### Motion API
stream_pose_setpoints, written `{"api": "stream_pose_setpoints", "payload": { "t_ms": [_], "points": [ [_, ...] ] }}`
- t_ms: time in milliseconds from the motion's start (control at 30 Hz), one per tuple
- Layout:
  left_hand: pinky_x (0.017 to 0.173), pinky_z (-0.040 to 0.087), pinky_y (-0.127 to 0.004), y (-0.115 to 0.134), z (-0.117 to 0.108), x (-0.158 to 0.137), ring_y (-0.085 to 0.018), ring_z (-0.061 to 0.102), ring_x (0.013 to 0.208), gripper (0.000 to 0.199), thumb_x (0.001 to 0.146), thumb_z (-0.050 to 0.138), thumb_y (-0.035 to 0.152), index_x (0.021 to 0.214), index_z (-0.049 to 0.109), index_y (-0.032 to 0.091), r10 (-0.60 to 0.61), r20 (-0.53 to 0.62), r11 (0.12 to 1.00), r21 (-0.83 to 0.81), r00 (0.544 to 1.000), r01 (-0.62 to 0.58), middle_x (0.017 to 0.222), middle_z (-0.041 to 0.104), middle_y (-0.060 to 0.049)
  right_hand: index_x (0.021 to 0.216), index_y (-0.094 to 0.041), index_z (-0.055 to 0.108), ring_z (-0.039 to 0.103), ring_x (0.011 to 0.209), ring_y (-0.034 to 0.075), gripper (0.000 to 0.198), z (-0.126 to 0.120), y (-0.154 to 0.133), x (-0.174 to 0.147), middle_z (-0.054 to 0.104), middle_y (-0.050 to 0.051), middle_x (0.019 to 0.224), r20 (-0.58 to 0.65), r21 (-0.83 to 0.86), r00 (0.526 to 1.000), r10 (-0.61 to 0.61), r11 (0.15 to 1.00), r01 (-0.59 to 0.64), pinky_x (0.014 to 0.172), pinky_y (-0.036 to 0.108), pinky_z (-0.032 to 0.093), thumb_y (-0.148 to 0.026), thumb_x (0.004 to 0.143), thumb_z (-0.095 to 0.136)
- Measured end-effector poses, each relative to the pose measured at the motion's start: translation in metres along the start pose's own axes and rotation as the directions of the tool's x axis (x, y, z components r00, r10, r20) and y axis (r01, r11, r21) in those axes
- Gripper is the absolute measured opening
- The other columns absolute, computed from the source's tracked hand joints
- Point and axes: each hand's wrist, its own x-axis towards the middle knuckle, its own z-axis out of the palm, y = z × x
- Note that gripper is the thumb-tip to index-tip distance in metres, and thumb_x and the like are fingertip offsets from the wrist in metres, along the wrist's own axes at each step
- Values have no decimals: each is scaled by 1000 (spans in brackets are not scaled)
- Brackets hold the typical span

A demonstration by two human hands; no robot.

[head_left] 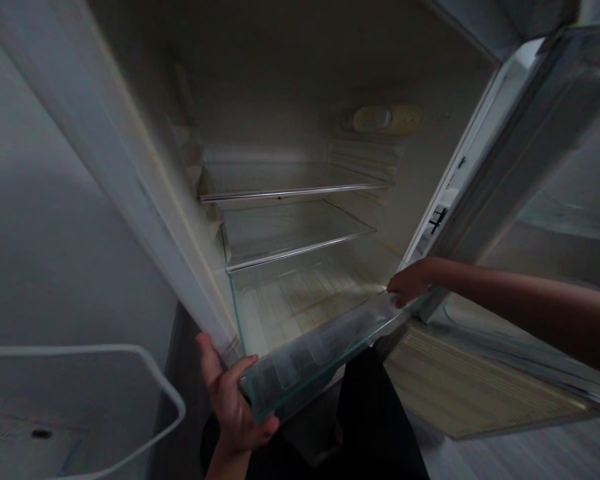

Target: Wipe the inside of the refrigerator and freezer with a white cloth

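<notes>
Dim open refrigerator [280,130]; left hand [236,405] holds glass shelf [325,343] by one corner; right hand [411,283] apparently grips opposite edge (shadowed)

Clear glass shelf [325,341]; greenish edges; jutting from fridge [147,193]

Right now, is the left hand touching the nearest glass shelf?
Touching: the head view shows the left hand gripping the nearest glass shelf at its front-left corner.

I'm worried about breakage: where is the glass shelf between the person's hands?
The glass shelf is low centre in the head view, jutting from the fridge, left hand at its near-left corner, right hand at its right end.
</notes>
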Motion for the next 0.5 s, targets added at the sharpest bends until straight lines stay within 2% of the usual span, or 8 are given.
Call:
{"api": "stream_pose_setpoints", "payload": {
  "t_ms": [67, 100, 167, 233, 300, 333, 400, 500],
  "points": [
    [129, 7, -63, 0, 0, 0, -42, 5, 159, 77, 82, 56, 82, 120, 61, 16, -5, 9, 1000, 11, 1000, 5, 173, 9, -17, 109, -9, 73, 70, 90, 25, 25, 0, 6, 14, 73, 15, 102, -76, -227, 997, -21, 974, 4, 78, 34, 53, -14, 85, 70],
    [129, 7, -63, 0, 0, -1, -42, 5, 159, 77, 81, 56, 82, 120, 61, 16, -9, 14, 1000, 16, 1000, 8, 173, 9, -17, 117, -9, 70, 69, 101, 27, 31, -1, 7, 23, 70, 18, 113, -154, -335, 985, -82, 942, 26, 82, 35, 52, -10, 87, 66],
    [129, 7, -64, 0, -1, -2, -42, 5, 159, 78, 81, 55, 84, 121, 60, 17, -12, 17, 1000, 19, 1000, 12, 173, 8, -17, 125, -10, 66, 62, 119, 28, 34, -6, 5, 41, 65, 20, 127, -305, -498, 914, -267, 863, 86, 92, 37, 50, -6, 92, 57],
    [129, 7, -64, -1, -2, -3, -42, 4, 159, 78, 81, 55, 84, 121, 60, 17, -17, 16, 1000, 14, 1000, 17, 173, 8, -18, 120, -12, 68, 57, 126, 28, 28, -11, -1, 59, 63, 18, 129, -365, -593, 835, -411, 794, 132, 98, 40, 48, -9, 98, 51],
    [129, 8, -65, -1, -1, -4, -43, 5, 159, 78, 80, 54, 85, 120, 60, 17, -21, 15, 1000, 19, 1000, 21, 173, 9, -18, 113, -14, 70, 56, 126, 28, 23, -15, -7, 76, 64, 16, 126, -376, -654, 784, -494, 741, 153, 100, 42, 46, -14, 100, 52],
    [129, 9, -65, -1, -1, -4, -43, 5, 159, 79, 80, 53, 86, 119, 60, 17, -22, 13, 1000, 23, 1000, 22, 173, 10, -19, 109, -14, 72, 57, 124, 28, 21, -16, -9, 84, 65, 16, 125, -359, -675, 785, -505, 722, 156, 99, 43, 47, -16, 100, 53],
    [129, 9, -64, -1, 1, -4, -43, 5, 159, 79, 80, 53, 86, 118, 60, 17, -19, 0, 1000, 18, 1000, 19, 173, 11, -19, 101, -13, 74, 59, 120, 29, 19, -17, -13, 97, 66, 15, 123, -299, -687, 826, -478, 708, 162, 95, 41, 49, -16, 99, 54],
    [129, 7, -63, -2, 3, -7, -41, 4, 159, 77, 80, 54, 84, 119, 59, 19, -25, -26, 1000, -19, 999, 25, 173, 11, -17, 91, -12, 74, 58, 124, 29, 20, -19, -11, 108, 66, 16, 126, -281, -640, 877, -389, 757, 130, 93, 37, 50, -11, 97, 55]
  ]
}}
